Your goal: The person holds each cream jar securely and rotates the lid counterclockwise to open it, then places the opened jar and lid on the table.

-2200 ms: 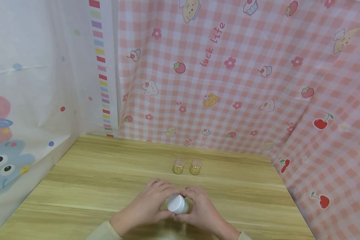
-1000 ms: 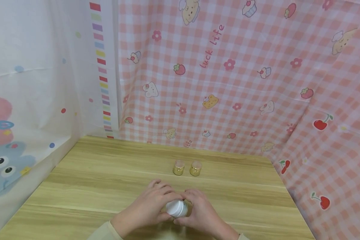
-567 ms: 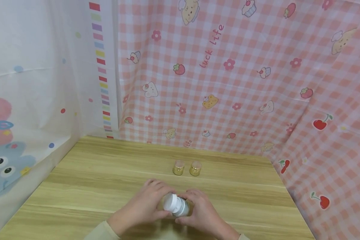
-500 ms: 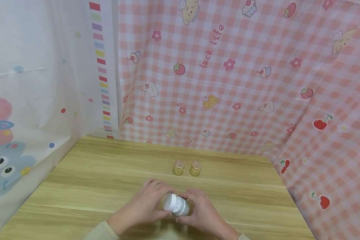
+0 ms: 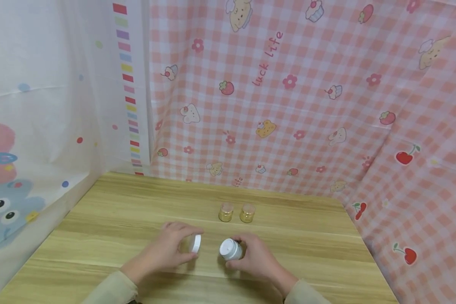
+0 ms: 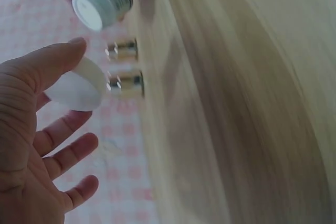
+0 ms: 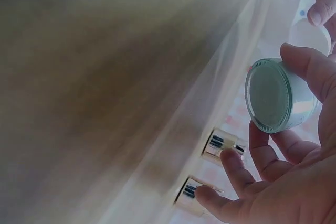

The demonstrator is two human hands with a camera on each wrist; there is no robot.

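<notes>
In the head view my left hand (image 5: 167,246) pinches a white screw lid (image 5: 196,243) by its rim, between thumb and index finger. To its right, my right hand (image 5: 255,257) grips a small glass cream jar (image 5: 232,250), tilted so its white top faces up and left. The lid and jar are apart. In the right wrist view the clear greenish base of the jar (image 7: 269,95) shows between thumb and fingers. From the left wrist the lid (image 6: 79,85) is seen from its side, the other fingers spread free of it. Both hands are above the table.
Two small gold-coloured jars, a left jar (image 5: 226,212) and a right jar (image 5: 248,213), stand side by side beyond the hands on the wood-grain table (image 5: 137,211). A pink checked cloth (image 5: 266,105) hangs behind, and a white printed cloth (image 5: 42,126) hangs at the left.
Earlier both hands held the lidded jar together. The lid has come off the jar; my left hand has drawn it left while the right hand keeps the jar. The gold-coloured jars have not moved.
</notes>
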